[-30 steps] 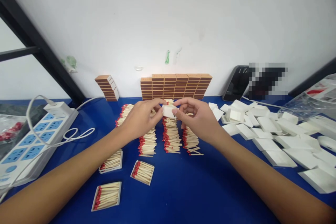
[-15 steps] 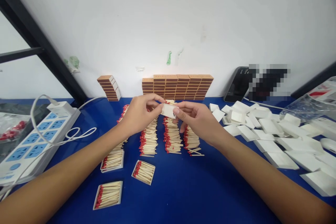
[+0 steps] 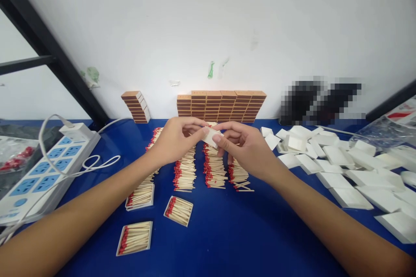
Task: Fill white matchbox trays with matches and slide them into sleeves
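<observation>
Between both hands, above the rows of matches, is a small white matchbox tray (image 3: 210,136). My left hand (image 3: 178,139) pinches its left end with thumb and fingers. At the right end, my right hand (image 3: 245,146) grips it with the thumb on the near face. The inside of the tray is turned away from me. Beneath the hands lie red-tipped matches (image 3: 214,171) in several long rows. Nearer to me, a matchbox tray full of matches (image 3: 134,238) lies at the left, with another filled tray (image 3: 178,211) to its right.
Stacked brown matchboxes (image 3: 221,106) stand along the wall, with a separate stack (image 3: 135,107) further left. White trays (image 3: 351,197) are heaped on the right. A power strip (image 3: 48,173) with a looped white cable lies left, and a plastic bag (image 3: 383,125) at the far right.
The white tray has tilted, its right end dropping, and shifted slightly right with both hands. The view has moved a little; the rows and filled trays stay put.
</observation>
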Available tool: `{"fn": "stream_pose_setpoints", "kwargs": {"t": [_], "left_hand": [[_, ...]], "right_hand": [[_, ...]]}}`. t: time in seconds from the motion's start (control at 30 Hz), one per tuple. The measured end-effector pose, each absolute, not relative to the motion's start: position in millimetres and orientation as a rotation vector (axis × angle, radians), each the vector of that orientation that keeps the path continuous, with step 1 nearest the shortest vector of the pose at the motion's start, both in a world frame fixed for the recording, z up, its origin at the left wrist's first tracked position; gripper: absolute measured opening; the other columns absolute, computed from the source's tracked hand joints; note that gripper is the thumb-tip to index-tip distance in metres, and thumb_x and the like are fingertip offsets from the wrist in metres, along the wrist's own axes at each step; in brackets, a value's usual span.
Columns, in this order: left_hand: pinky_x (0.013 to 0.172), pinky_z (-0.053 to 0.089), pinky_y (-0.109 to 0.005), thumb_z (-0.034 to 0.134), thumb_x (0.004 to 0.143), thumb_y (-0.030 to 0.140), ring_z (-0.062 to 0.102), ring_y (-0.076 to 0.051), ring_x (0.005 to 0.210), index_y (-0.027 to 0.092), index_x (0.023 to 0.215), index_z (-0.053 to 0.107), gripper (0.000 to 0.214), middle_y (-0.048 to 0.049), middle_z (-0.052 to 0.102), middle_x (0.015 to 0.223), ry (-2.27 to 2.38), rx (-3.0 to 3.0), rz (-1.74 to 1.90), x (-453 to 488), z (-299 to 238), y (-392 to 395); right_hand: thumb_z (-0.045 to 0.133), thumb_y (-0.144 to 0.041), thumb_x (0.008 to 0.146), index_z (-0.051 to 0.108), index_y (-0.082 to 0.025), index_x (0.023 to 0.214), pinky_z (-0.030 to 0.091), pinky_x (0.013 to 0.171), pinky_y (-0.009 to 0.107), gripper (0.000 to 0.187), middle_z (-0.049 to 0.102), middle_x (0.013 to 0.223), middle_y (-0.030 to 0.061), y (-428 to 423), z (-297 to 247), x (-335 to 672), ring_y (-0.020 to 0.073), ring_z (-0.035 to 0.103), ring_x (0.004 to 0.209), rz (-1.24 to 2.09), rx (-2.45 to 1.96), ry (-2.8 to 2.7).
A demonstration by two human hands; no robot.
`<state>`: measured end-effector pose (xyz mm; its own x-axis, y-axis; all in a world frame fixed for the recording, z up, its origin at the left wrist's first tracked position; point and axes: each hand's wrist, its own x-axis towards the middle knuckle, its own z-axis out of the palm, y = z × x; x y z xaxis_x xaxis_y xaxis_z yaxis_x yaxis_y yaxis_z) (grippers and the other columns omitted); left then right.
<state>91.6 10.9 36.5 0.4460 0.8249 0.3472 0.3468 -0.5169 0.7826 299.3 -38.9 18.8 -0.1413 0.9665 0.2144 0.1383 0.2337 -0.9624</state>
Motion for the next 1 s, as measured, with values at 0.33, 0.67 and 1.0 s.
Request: {"fn": "stream_pose_setpoints", "kwargs": {"t": [0.33, 0.67, 1.0], "left_hand": [[0.074, 0.065, -0.031, 0.071, 0.091, 0.027, 0.08, -0.021, 0.081, 0.02, 0.096, 0.083, 0.015, -0.0029, 0.085, 0.092, 1.042, 2.132, 0.976, 90, 36, 13], [0.071, 0.063, -0.031, 0.08, 0.087, 0.034, 0.08, -0.022, 0.083, 0.017, 0.107, 0.083, 0.027, -0.0074, 0.084, 0.091, 0.924, 1.893, 0.904, 88, 36, 16], [0.072, 0.06, -0.026, 0.085, 0.085, 0.039, 0.074, -0.015, 0.078, 0.014, 0.113, 0.083, 0.037, -0.0108, 0.084, 0.098, 0.865, 1.603, 0.838, 84, 30, 25]], "right_hand": [[0.078, -0.06, 0.087, 0.071, -0.02, 0.107, 0.055, 0.054, 0.029, 0.046, 0.071, 0.07, 0.001, -40, 16, 299, 0.0181, 0.069, 0.06, 0.92, -1.112, -1.587], [0.08, -0.06, 0.086, 0.07, -0.019, 0.108, 0.051, 0.051, 0.028, 0.047, 0.07, 0.069, 0.0006, -41, 17, 299, 0.019, 0.07, 0.061, 0.896, -1.101, -1.595], [0.077, -0.053, 0.091, 0.07, -0.018, 0.109, 0.051, 0.051, 0.027, 0.04, 0.069, 0.069, 0.0004, -36, 11, 302, 0.0172, 0.068, 0.061, 0.849, -1.089, -1.593]]}}
